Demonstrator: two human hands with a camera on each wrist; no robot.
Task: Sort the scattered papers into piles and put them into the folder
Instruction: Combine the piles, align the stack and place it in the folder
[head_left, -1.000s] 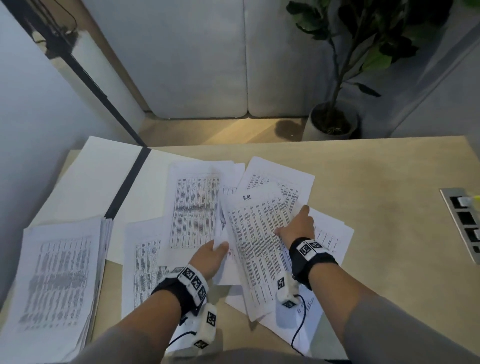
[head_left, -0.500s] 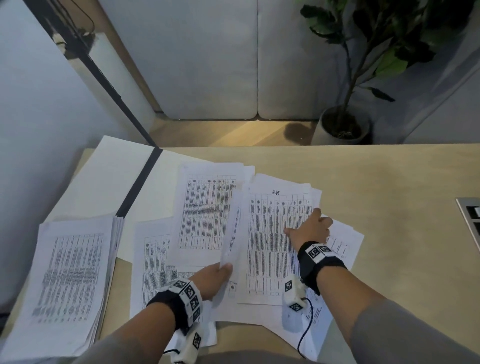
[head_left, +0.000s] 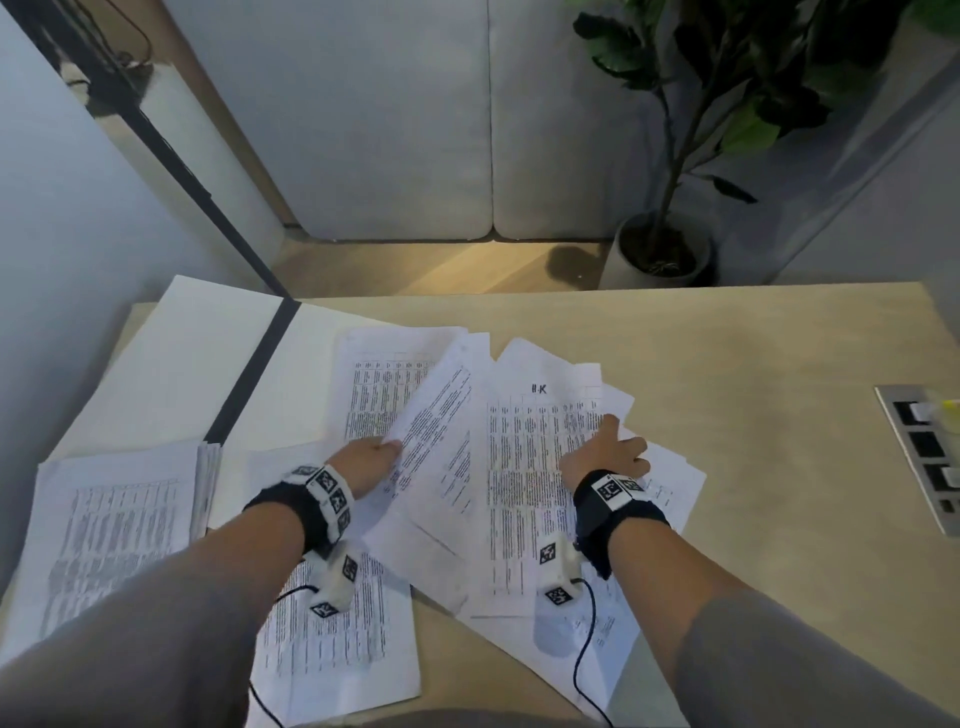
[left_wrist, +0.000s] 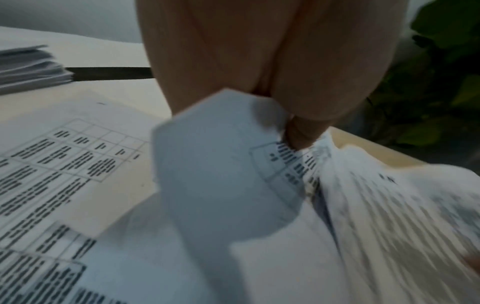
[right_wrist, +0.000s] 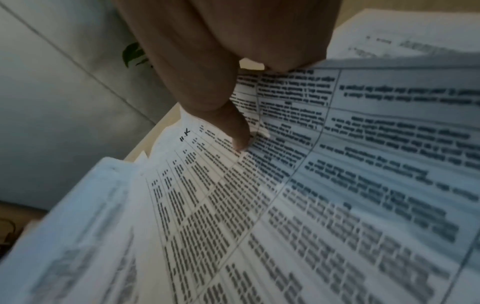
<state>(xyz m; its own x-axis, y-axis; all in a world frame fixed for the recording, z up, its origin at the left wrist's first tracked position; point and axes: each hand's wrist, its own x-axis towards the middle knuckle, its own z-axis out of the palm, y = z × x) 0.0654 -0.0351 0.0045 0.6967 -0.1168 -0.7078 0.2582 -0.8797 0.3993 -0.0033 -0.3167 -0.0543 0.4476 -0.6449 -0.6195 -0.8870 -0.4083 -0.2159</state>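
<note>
Printed sheets lie scattered across the middle of the table (head_left: 753, 364). My left hand (head_left: 371, 457) pinches the lower edge of one printed sheet (head_left: 441, 431) and holds it lifted and tilted; in the left wrist view my left hand (left_wrist: 291, 131) has the sheet's corner (left_wrist: 221, 164) folded under its fingers. My right hand (head_left: 613, 447) rests on the right edge of the sheet marked K (head_left: 535, 467), thumb pressing down (right_wrist: 241, 139). The open white folder (head_left: 171, 374) with a black spine (head_left: 254, 374) lies at the back left. A sorted stack of papers (head_left: 119, 530) sits in front of it.
A metal socket panel (head_left: 930, 457) is set into the table at the right edge. Bare tabletop stretches between the papers and that panel. A potted plant (head_left: 660, 249) and a grey sofa (head_left: 415, 130) stand beyond the far edge.
My left hand has raised its sheet and swung it forward over the papers. My right hand has turned the K sheet from slanted to nearly straight and stays on its right edge.
</note>
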